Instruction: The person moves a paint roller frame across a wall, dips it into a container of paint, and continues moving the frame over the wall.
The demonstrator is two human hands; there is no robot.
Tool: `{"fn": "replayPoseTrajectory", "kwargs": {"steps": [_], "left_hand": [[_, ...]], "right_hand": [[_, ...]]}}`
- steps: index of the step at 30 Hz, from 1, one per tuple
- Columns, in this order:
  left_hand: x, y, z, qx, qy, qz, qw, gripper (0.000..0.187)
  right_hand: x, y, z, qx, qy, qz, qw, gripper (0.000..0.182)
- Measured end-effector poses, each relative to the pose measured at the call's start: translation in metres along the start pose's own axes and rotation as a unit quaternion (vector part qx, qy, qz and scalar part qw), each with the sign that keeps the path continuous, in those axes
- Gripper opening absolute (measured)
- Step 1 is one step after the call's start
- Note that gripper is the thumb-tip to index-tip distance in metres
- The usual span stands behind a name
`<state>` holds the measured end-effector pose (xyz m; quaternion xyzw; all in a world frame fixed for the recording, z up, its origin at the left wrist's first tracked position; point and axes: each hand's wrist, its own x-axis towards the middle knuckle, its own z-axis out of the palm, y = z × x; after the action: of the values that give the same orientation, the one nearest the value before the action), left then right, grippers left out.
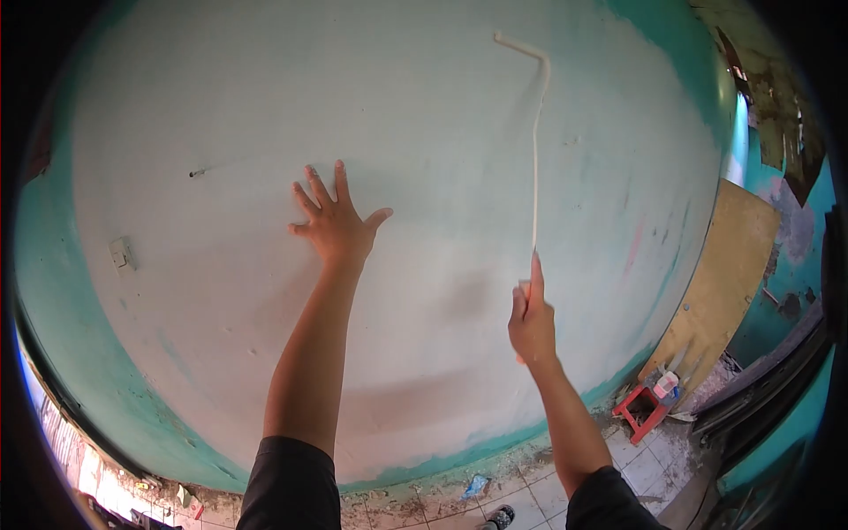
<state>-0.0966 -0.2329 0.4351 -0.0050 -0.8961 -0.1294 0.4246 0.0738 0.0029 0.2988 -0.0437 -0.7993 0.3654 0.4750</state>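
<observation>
My left hand is raised in front of the white-painted wall, its fingers spread and nothing in it. To its right, my right hand is closed around the lower end of a thin pale rod, with the index finger stretched up along it. The rod rises upward and bends left at the top, its tip lying close to the wall. Whether the tip touches the wall I cannot tell. Most of the handle is hidden in my fist.
A red stool with a small container stands at the lower right, beside a leaning board. A switch box and a small protruding piece are on the wall at left. Blue scrap lies on the tiled floor.
</observation>
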Motion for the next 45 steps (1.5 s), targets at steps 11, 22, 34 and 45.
{"fn": "replayPoseTrajectory", "kwargs": {"steps": [11, 22, 34, 45], "left_hand": [[0.0, -0.001, 0.004, -0.003, 0.008, 0.001, 1.0, 0.118], [0.001, -0.001, 0.003, 0.009, 0.005, 0.005, 1.0, 0.119], [-0.001, 0.0, 0.002, -0.005, 0.013, 0.0, 1.0, 0.119], [-0.003, 0.004, -0.007, 0.009, 0.001, -0.005, 1.0, 0.116]], "right_hand": [[-0.173, 0.103, 0.042, -0.059, -0.067, 0.049, 0.995, 0.066], [0.032, -0.006, -0.023, -0.085, 0.019, -0.026, 0.996, 0.075], [-0.129, 0.05, 0.007, -0.09, -0.076, 0.055, 0.992, 0.074], [0.023, -0.041, -0.063, -0.08, -0.069, 0.068, 0.992, 0.078]]}}
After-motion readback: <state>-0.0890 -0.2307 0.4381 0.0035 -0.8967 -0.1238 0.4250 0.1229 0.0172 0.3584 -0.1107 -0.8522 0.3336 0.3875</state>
